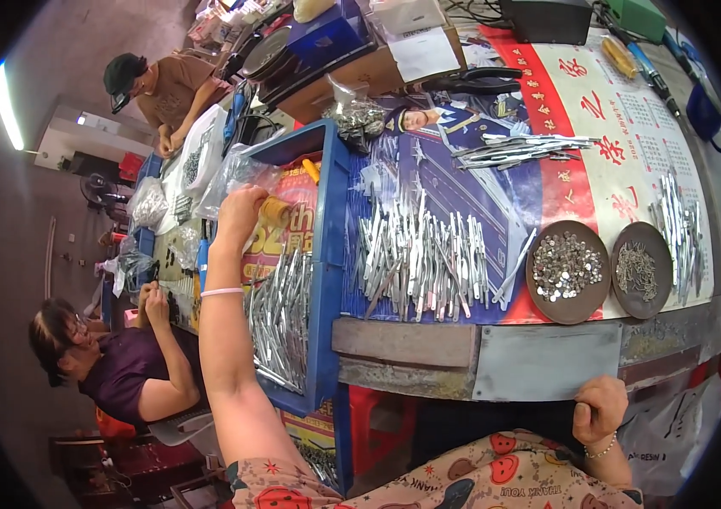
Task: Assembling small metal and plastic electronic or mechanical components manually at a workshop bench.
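Note:
My left hand [240, 216] reaches over the blue tray [332, 254], its fingers closed around a small yellow-brown roll [274, 211] that looks like tape. A crumpled clear plastic bag [244, 174] lies against that hand. Below it in the tray, many thin silver metal strips [282, 318] are heaped on printed red and yellow paper. My right hand [600, 410] is curled closed near my body, just off the table's front edge; whether anything is inside its fingers is hidden.
More metal strips [420, 259] lie in rows on the poster-covered table. Two brown round dishes hold shiny discs [566, 265] and small metal pieces [637, 271]. Black-handled pliers [483, 81] lie farther back. Two people [135, 360] sit working at the left.

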{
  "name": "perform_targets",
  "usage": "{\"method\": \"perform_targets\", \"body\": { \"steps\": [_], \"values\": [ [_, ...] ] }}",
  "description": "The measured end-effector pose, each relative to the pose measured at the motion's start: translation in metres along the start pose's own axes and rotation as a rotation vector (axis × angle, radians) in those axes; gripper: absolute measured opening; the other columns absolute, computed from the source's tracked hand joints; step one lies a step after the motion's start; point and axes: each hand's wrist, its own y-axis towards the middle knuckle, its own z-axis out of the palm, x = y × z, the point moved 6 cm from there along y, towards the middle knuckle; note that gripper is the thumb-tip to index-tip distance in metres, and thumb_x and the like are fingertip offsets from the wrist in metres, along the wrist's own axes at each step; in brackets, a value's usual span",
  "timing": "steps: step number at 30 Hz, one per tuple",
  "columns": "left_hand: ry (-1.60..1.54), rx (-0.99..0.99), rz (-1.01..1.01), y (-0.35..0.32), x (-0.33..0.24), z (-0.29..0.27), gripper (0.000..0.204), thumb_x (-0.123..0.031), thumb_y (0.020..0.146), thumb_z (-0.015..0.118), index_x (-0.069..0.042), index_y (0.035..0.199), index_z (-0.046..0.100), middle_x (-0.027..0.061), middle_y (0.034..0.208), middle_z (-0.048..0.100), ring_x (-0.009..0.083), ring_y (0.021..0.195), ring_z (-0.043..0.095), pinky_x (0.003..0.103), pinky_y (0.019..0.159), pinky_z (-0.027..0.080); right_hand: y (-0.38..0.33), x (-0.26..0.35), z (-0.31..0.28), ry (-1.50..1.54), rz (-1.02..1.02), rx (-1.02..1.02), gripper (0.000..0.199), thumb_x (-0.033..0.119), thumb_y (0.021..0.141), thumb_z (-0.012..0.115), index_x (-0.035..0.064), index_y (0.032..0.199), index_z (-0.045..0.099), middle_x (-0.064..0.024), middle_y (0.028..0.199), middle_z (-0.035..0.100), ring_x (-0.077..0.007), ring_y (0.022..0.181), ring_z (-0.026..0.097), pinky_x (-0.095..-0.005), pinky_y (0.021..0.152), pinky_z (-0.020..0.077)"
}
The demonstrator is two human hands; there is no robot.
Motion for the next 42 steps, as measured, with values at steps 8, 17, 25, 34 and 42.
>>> {"method": "perform_targets", "body": {
  "steps": [8,17,25,34,42],
  "values": [
    [0.157,-0.006,0.048,-0.009,-0.017,-0.002,0.016,-0.012,0.085,0.051,-0.01,0.089,0.067,0.0109,0.089,0.062,0.0328,0.083,0.063,0.042,0.071,0.05,0.002,0.002,0.0,-0.01,-0.025,-0.015,0.013,0.016,0.079,0.059,0.0099,0.07,0.053,-0.0036,0.062,0.054,-0.0214,0.051,0.052,-0.0329,0.05,0.0381],
    [-0.091,-0.195,0.054,-0.032,-0.012,-0.03,0.012,-0.007,0.085,0.057,0.0,0.091,0.064,0.0159,0.084,0.061,0.0329,0.075,0.061,0.036,0.066,0.047,0.004,0.005,0.002,-0.021,-0.024,-0.027,0.008,0.009,0.073,0.06,0.0075,0.07,0.053,-0.0062,0.063,0.054,-0.0234,0.05,0.049,-0.0333,0.049,0.0372],
    [-0.278,-0.446,-0.015,-0.075,-0.051,-0.097,0.011,-0.003,0.088,0.056,0.0,0.094,0.064,0.0108,0.079,0.059,0.0208,0.066,0.057,0.029,0.059,0.044,0.006,0.009,0.002,0.014,-0.084,-0.074,0.008,0.005,0.072,0.061,0.0062,0.071,0.054,-0.0067,0.061,0.052,-0.0231,0.048,0.047,-0.0325,0.047,0.0364],
    [-0.482,-0.614,0.687,-0.226,-0.305,-0.222,0.017,-0.008,0.072,0.071,-0.004,0.089,0.069,0.0049,0.088,0.063,0.0179,0.066,0.063,0.028,0.054,0.048,0.003,0.011,-0.003,0.083,-0.114,-0.094,0.01,0.003,0.074,0.063,0.0051,0.072,0.053,-0.0063,0.06,0.049,-0.0205,0.045,0.045,-0.0312,0.043,0.034],
    [-0.688,-0.635,1.138,-0.256,-0.362,-0.279,0.013,-0.009,0.077,0.065,-0.005,0.089,0.065,0.0068,0.086,0.059,0.0181,0.069,0.059,0.026,0.057,0.045,-0.001,0.011,-0.003,0.112,-0.137,-0.116,0.011,0.0,0.075,0.063,0.004,0.071,0.053,-0.0065,0.059,0.048,-0.0207,0.045,0.045,-0.031,0.043,0.0342]
  ]
}}
